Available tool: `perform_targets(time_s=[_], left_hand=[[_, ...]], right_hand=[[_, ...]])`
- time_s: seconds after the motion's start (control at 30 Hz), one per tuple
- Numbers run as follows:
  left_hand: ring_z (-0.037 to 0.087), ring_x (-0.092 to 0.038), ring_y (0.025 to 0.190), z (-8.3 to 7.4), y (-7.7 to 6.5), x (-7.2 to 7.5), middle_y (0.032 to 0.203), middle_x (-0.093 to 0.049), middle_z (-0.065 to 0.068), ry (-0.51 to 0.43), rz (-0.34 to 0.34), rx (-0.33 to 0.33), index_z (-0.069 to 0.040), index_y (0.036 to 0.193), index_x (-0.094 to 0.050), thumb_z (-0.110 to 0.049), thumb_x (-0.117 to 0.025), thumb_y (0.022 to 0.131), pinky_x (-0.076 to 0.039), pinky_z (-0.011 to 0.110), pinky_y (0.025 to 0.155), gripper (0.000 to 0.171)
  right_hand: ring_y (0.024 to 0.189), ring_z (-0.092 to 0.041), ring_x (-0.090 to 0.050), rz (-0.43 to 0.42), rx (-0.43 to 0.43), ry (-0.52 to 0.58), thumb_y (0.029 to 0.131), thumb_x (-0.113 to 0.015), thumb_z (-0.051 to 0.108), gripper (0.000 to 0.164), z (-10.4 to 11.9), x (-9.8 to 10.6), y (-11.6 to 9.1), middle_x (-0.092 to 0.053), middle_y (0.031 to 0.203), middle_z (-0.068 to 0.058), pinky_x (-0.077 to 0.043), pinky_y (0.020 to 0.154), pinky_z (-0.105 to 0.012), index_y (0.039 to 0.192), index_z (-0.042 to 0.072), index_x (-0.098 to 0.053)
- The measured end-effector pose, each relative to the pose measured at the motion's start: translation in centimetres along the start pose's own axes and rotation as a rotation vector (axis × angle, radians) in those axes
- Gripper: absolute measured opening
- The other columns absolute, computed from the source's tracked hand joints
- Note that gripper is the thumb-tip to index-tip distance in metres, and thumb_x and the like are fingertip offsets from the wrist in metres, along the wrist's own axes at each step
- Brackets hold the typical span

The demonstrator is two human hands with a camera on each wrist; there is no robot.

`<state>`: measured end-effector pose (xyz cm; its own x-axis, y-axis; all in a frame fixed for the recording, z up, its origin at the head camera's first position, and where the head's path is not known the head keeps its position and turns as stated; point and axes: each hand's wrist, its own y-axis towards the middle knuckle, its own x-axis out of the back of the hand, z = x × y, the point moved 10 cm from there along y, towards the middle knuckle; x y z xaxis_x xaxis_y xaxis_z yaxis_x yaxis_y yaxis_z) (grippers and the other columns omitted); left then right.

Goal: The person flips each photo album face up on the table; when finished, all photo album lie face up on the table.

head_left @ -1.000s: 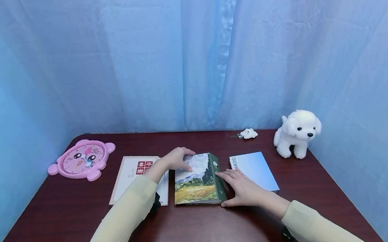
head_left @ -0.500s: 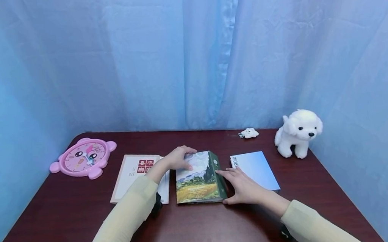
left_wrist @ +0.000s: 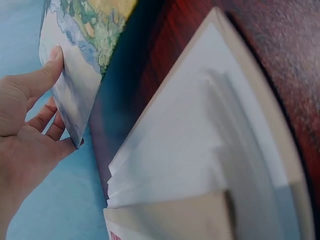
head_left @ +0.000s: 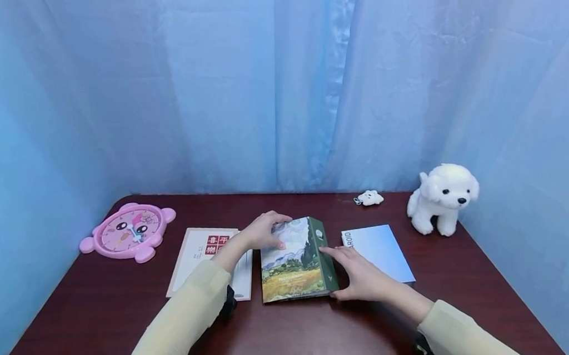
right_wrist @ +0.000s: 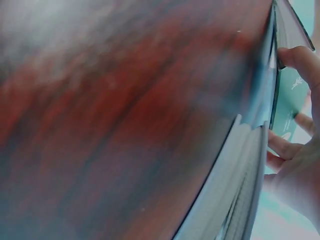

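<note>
A book [head_left: 292, 277] with a painted landscape cover and a green spine [head_left: 325, 258] is at the middle of the table. My left hand [head_left: 265, 232] holds its far left corner. In the left wrist view, the thumb [left_wrist: 54, 62] presses on the cover while the fingers lie behind the edge. At the spine side is my right hand [head_left: 359, 274], its thumb at the near corner and its forefinger against the spine. The right wrist view shows that thumb [right_wrist: 300, 60] at the book's lower edge and fingertips on the green spine.
Left of the book lies a white book [head_left: 195, 257] with red characters; a pink clock [head_left: 130, 232] is beyond it. A blue-white book [head_left: 383, 250] lies partly behind my right hand. At the back are a small white toy [head_left: 369, 197] and a white plush dog [head_left: 441, 198].
The head view has shifted slightly. The painted book's far edge has risen a little in view, with both hands still in the same places on it.
</note>
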<state>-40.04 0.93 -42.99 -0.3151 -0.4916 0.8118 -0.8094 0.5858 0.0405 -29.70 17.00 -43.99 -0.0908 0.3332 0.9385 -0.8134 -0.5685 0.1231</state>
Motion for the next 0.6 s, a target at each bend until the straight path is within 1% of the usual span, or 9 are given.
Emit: perform_targets(time_s=[0.17,0.3,0.37,0.43,0.5,0.57,0.6], left_hand=[[0.025,-0.049,0.119,-0.6,-0.4,0.9,0.125,-0.053,0.007,-0.018,-0.029,-0.029,-0.017,0.134,-0.053,-0.022,-0.079,0.077,-0.042,0.041,0.099,0.063],[0.025,-0.051,0.116,-1.0,-0.7,1.7,0.121,-0.055,0.008,-0.042,-0.066,-0.065,-0.017,0.133,-0.054,-0.023,-0.080,0.075,-0.044,0.042,0.096,0.064],[0.025,-0.052,0.115,-1.1,-0.8,2.0,0.120,-0.055,0.008,-0.064,-0.075,-0.070,-0.017,0.133,-0.054,-0.024,-0.081,0.074,-0.045,0.042,0.094,0.065],[0.025,-0.052,0.115,-1.1,-0.9,2.2,0.121,-0.054,0.008,-0.076,-0.083,-0.075,-0.019,0.134,-0.054,-0.025,-0.080,0.074,-0.046,0.041,0.092,0.066],[0.025,-0.052,0.115,-1.1,-0.9,2.4,0.122,-0.054,0.008,-0.085,-0.088,-0.076,-0.019,0.136,-0.053,-0.026,-0.080,0.075,-0.047,0.040,0.089,0.067],[0.024,-0.052,0.114,-1.1,-1.0,2.6,0.123,-0.055,0.009,-0.094,-0.095,-0.075,-0.019,0.137,-0.052,-0.027,-0.079,0.075,-0.047,0.039,0.086,0.068],[0.024,-0.052,0.114,-1.0,-1.0,2.7,0.123,-0.054,0.009,-0.095,-0.099,-0.074,-0.019,0.138,-0.051,-0.027,-0.079,0.076,-0.047,0.038,0.086,0.068]], right_hand=[[0.123,-0.024,-0.046,-0.027,0.004,0.011,0.066,-0.081,0.042,0.095,0.5,0.9,-0.2,-0.048,0.135,-0.005,-0.046,0.094,-0.046,0.146,0.027,-0.033],[0.119,-0.021,-0.048,-0.056,0.002,0.075,0.067,-0.081,0.040,0.090,0.8,1.7,-0.3,-0.047,0.135,-0.001,-0.048,0.089,-0.045,0.144,0.032,-0.035],[0.121,-0.023,-0.048,-0.080,0.004,0.111,0.068,-0.081,0.040,0.087,0.9,2.1,-0.3,-0.047,0.135,0.002,-0.048,0.089,-0.047,0.142,0.034,-0.037],[0.118,-0.022,-0.050,-0.104,0.007,0.182,0.068,-0.082,0.037,0.084,1.0,2.6,-0.3,-0.047,0.133,0.004,-0.049,0.089,-0.047,0.140,0.034,-0.040],[0.114,-0.023,-0.052,-0.136,0.019,0.264,0.069,-0.083,0.035,0.080,1.1,3.2,-0.3,-0.048,0.131,0.003,-0.051,0.088,-0.046,0.138,0.032,-0.043],[0.108,-0.022,-0.053,-0.161,0.027,0.357,0.070,-0.083,0.032,0.076,1.2,3.8,-0.4,-0.046,0.131,-0.001,-0.054,0.083,-0.041,0.136,0.028,-0.045],[0.108,-0.024,-0.053,-0.170,0.029,0.417,0.071,-0.083,0.029,0.075,1.2,4.0,-0.4,-0.045,0.133,-0.003,-0.055,0.080,-0.038,0.136,0.025,-0.046]])
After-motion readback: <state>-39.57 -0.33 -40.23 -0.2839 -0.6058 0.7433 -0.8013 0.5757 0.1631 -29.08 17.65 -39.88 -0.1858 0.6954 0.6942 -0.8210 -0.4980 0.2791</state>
